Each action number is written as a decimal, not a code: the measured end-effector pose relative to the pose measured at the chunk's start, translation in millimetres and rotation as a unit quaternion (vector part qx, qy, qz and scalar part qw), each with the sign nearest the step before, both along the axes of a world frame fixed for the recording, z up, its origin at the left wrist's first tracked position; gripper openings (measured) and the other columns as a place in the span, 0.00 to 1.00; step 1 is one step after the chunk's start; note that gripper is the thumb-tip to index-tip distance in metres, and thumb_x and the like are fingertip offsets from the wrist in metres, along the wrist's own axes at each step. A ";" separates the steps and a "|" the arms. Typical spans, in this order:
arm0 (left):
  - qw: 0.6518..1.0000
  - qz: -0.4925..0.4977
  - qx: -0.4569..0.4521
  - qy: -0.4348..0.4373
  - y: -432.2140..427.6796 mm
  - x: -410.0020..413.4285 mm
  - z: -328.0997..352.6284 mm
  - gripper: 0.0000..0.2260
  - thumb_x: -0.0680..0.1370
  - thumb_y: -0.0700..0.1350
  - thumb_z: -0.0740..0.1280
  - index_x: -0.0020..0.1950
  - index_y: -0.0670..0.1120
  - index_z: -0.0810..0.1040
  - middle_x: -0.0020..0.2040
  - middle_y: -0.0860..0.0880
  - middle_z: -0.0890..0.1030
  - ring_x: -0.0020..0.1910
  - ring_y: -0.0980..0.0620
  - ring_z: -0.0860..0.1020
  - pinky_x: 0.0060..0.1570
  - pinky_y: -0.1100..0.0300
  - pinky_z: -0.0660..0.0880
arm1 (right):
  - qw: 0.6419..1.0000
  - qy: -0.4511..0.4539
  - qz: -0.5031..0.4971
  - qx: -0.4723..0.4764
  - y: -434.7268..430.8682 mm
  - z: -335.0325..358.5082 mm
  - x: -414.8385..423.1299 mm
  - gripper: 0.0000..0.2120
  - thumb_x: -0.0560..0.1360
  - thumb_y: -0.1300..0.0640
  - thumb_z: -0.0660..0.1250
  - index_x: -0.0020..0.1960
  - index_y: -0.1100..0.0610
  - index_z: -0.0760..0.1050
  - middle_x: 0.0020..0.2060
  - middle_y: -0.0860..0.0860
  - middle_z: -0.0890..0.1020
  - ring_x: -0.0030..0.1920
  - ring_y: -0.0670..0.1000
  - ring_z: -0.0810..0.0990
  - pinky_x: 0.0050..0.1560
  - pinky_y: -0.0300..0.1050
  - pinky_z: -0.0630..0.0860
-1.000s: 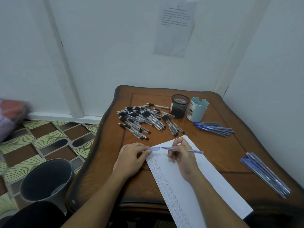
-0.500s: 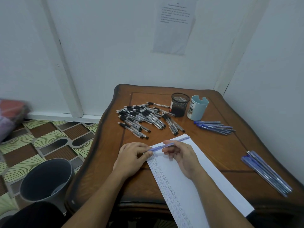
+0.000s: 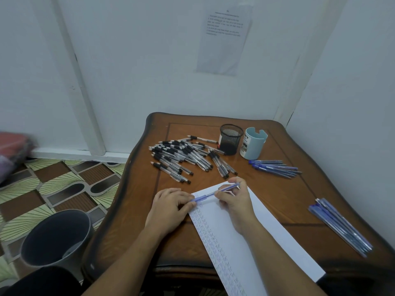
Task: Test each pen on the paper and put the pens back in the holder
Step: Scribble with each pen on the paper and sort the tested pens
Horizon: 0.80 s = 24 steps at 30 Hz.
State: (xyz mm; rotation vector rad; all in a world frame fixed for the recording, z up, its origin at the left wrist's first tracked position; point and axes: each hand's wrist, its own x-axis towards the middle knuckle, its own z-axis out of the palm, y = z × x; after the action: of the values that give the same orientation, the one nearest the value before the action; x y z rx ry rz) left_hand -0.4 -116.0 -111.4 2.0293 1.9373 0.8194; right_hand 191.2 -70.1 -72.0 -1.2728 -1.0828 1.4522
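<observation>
From the head camera, the left hand [image 3: 171, 208] pinches the cap end of a blue pen [image 3: 210, 195]. The right hand [image 3: 235, 201] pinches its barrel, so the pen slants between them over the top of the paper [image 3: 245, 242]. Beyond the right hand stand a black mesh holder [image 3: 230, 138] and a pale blue cup [image 3: 253, 146]. Black pens [image 3: 183, 159] lie heaped beyond the left hand.

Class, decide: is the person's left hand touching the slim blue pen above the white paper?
Touching. The head view shows the left hand pinching one end of the slim blue pen; the right hand grips its other half.
</observation>
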 end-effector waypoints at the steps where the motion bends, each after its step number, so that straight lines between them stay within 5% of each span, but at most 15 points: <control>1: 1.000 -0.001 0.001 0.002 -0.6 0.0 0.3 0.14 0.79 0.61 0.60 0.59 0.61 0.80 0.58 0.67 0.78 0.65 0.64 0.67 0.67 0.57 0.57 | 1.000 -0.017 -0.017 0.002 -0.1 2.0 0.1 0.22 0.72 0.69 0.74 0.58 0.51 0.70 0.50 0.54 0.79 0.51 0.53 0.80 0.45 0.43 0.80; 5: 1.000 -0.001 0.001 0.003 -2.3 -0.3 2.3 0.14 0.79 0.59 0.61 0.60 0.59 0.80 0.59 0.65 0.78 0.65 0.63 0.68 0.69 0.56 0.59 | 0.962 -0.239 0.037 0.129 2.5 11.7 11.0 0.07 0.73 0.57 0.76 0.47 0.50 0.79 0.51 0.45 0.79 0.50 0.48 0.77 0.44 0.36 0.73; 9: 1.000 -0.006 0.007 0.006 -4.0 0.3 4.9 0.14 0.79 0.59 0.60 0.59 0.59 0.81 0.59 0.64 0.79 0.66 0.61 0.69 0.68 0.54 0.60 | 0.800 -0.514 0.189 0.244 17.9 19.7 24.7 0.03 0.77 0.51 0.70 0.47 0.50 0.81 0.54 0.42 0.77 0.56 0.42 0.69 0.62 0.44 0.66; 12: 1.000 -0.006 -0.002 0.009 -6.2 0.8 8.4 0.13 0.79 0.59 0.62 0.60 0.59 0.80 0.60 0.64 0.78 0.67 0.60 0.69 0.69 0.53 0.60 | 0.690 -0.605 0.271 0.291 16.5 20.5 23.2 0.09 0.82 0.55 0.61 0.60 0.48 0.77 0.57 0.47 0.78 0.59 0.47 0.71 0.69 0.50 0.64; 14: 1.000 -0.004 -0.002 0.012 -8.4 -0.9 9.4 0.13 0.78 0.59 0.63 0.61 0.59 0.80 0.62 0.63 0.77 0.68 0.60 0.68 0.70 0.52 0.58 | 0.656 -0.624 0.283 0.318 15.7 21.4 29.9 0.15 0.83 0.58 0.58 0.66 0.46 0.75 0.60 0.49 0.76 0.63 0.49 0.69 0.64 0.45 0.63; 17: 0.999 -0.014 -0.016 0.041 -10.6 0.0 10.4 0.19 0.75 0.65 0.63 0.63 0.60 0.77 0.65 0.64 0.75 0.70 0.60 0.66 0.72 0.53 0.54 | 0.710 -0.599 0.230 0.290 21.8 21.9 67.6 0.15 0.83 0.60 0.58 0.65 0.49 0.77 0.56 0.50 0.76 0.59 0.50 0.72 0.53 0.40 0.64; 20: 0.998 -0.036 -0.028 0.043 -11.0 0.2 12.7 0.41 0.63 0.81 0.48 0.64 0.59 0.77 0.65 0.64 0.73 0.70 0.60 0.65 0.72 0.52 0.53 | 0.797 -0.548 0.089 0.236 28.3 24.7 126.5 0.11 0.80 0.61 0.63 0.59 0.55 0.80 0.52 0.52 0.78 0.53 0.51 0.76 0.50 0.40 0.67; 24: 0.998 -0.030 -0.034 0.048 -8.1 -0.6 8.4 0.49 0.57 0.84 0.43 0.65 0.59 0.76 0.67 0.63 0.72 0.71 0.61 0.64 0.72 0.53 0.51 | 0.825 -0.547 -0.051 0.133 26.6 37.0 209.5 0.13 0.79 0.65 0.66 0.62 0.59 0.79 0.56 0.58 0.79 0.52 0.55 0.77 0.50 0.42 0.68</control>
State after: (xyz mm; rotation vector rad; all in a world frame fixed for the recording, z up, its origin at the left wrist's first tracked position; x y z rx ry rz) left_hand -1.0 -124.1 -103.0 2.1112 1.9152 0.6456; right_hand 400.7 -43.4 -35.0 -1.9491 -1.8094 0.3366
